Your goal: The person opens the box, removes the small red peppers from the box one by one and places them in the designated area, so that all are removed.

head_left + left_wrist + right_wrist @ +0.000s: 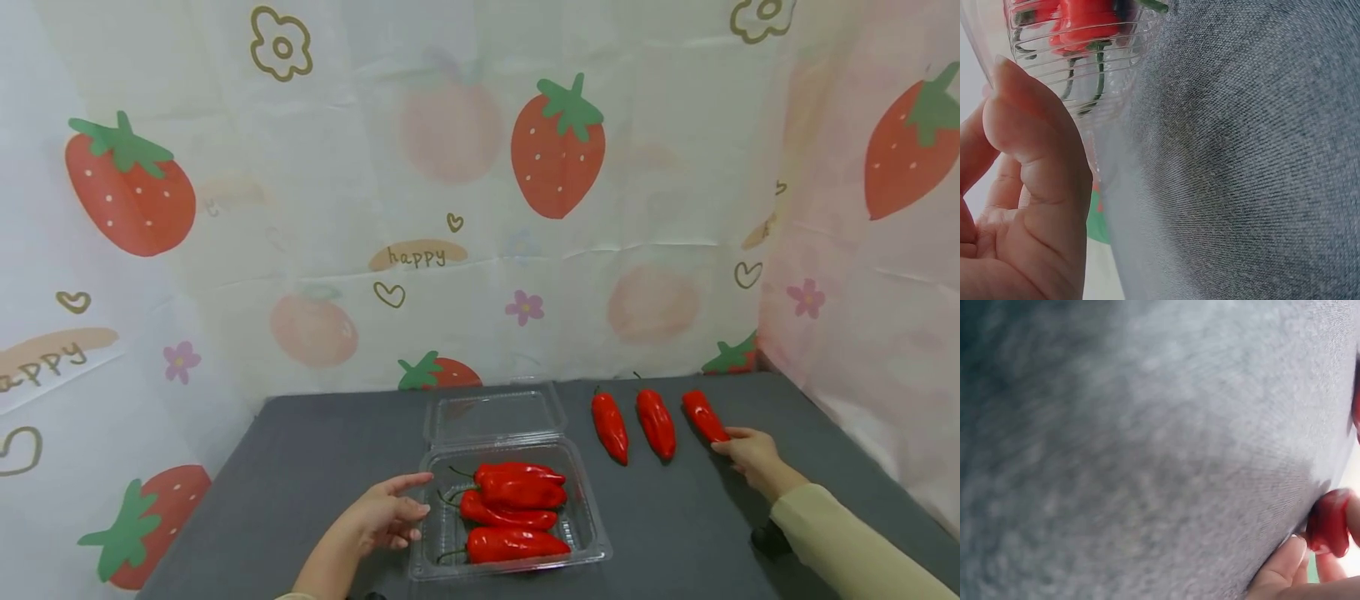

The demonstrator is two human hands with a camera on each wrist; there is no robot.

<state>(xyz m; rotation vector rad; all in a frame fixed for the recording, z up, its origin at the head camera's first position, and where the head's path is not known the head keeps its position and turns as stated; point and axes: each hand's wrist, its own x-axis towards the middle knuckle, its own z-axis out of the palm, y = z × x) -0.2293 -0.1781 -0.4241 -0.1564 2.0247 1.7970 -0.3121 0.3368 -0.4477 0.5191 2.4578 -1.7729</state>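
At the right of the head view, my right hand [753, 458] grips the near end of a red pepper [703, 414] lying on the dark table. The right wrist view has that pepper [1330, 524] between thumb and fingers, close to the cloth. My left hand [378, 515] is at the left rim of a clear plastic box [596, 533], its fingers loosely extended. The left wrist view puts its thumb [1041, 144] right at the box's edge. Inside the box, several red peppers [517, 546] lie sideways, green stems toward the left hand.
Two more red peppers, one nearer the box [610, 427] and one in the middle [656, 423], lie on the table [322, 450] between the box and the right hand. The box's clear lid [495, 417] is folded back behind it. A strawberry-print curtain [450, 192] closes off the back and sides.
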